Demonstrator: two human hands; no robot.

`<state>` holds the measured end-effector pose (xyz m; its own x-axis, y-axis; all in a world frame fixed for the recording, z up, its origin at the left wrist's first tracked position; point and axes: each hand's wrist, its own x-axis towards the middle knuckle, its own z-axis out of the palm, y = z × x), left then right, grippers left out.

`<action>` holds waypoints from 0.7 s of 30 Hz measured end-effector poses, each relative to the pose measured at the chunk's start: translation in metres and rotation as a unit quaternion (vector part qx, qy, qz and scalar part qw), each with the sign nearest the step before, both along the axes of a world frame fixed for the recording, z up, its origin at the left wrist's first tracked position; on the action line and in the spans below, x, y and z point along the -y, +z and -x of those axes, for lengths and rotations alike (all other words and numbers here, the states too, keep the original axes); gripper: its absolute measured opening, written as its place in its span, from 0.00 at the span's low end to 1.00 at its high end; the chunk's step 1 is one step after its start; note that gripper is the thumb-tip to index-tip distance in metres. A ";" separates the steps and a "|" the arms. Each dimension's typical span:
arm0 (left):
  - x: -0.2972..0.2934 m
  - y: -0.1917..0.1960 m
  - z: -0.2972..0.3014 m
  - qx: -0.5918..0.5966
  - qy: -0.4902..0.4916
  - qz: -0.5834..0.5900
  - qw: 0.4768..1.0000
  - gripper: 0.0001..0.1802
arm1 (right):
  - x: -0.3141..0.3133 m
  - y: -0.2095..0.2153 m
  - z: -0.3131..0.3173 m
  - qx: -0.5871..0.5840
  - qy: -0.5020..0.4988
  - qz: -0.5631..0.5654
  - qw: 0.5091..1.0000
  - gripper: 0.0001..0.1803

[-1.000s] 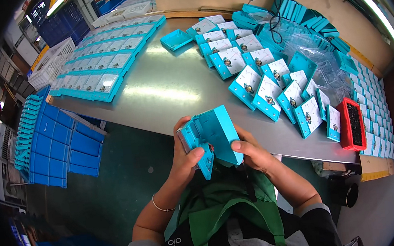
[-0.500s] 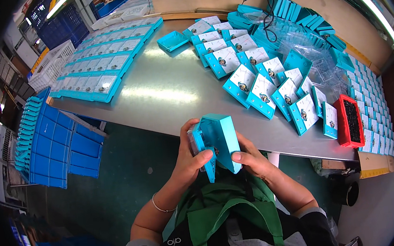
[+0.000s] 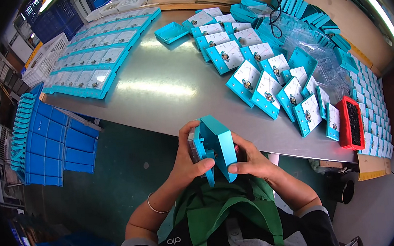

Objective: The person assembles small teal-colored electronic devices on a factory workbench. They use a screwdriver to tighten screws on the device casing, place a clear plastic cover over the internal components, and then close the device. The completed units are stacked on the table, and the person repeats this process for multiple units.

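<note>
Head view: the left hand grips a turquoise front panel, a clear cover on its palm side, while the right hand grips a turquoise shell, thumb on its near corner. Both parts are held upright and side by side between the hands, just off the near edge of the counter; whether they touch cannot be told. Beyond the hands to the right, white-faced units lean in rows, with a red box of small black pieces farther right. Ahead of the hands lies a shallow turquoise tray; farther left are rows of white-faced panels. Well left of the hands stands a blue bin.
</note>
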<state>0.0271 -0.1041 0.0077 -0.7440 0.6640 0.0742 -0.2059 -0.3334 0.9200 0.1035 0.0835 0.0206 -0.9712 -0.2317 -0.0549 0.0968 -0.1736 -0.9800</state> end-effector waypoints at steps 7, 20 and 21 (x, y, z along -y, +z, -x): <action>-0.006 -0.021 -0.012 -0.293 0.053 0.061 0.953 0.62 | 0.005 -0.018 -0.011 -0.112 0.004 -0.032 0.993 0.58; -0.025 -0.004 -0.005 -0.577 0.254 0.129 0.766 0.53 | 0.006 0.035 -0.032 -0.231 -0.180 -0.294 0.910 0.33; -0.030 -0.004 -0.009 -0.584 0.265 0.133 0.756 0.54 | 0.008 0.030 -0.031 -0.224 -0.190 -0.330 0.897 0.33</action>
